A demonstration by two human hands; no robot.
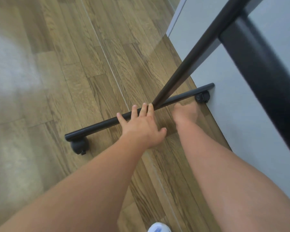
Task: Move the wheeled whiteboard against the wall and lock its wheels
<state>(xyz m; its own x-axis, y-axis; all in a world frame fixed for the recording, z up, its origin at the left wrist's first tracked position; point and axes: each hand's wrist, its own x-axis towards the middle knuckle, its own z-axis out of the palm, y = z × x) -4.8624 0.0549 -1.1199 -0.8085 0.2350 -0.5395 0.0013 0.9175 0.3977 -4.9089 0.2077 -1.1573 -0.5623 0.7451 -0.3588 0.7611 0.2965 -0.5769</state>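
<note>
The whiteboard stand's black foot bar (100, 123) lies low across the wood floor, with a black upright post (191, 56) rising from its middle. One caster (79, 145) sits under the bar's left end, another caster (202, 97) under the right end, touching the grey wall (241, 114). My left hand (141, 126) rests flat on the bar with fingers spread, beside the post's base. My right hand (185, 113) reaches down under the bar toward the right caster; its fingers are hidden, so I cannot tell what they hold.
A thick black frame member (261, 77) of the board crosses the upper right, close to my head. Wood-plank floor (74, 72) spreads to the left. A white shoe tip (159, 227) shows at the bottom edge.
</note>
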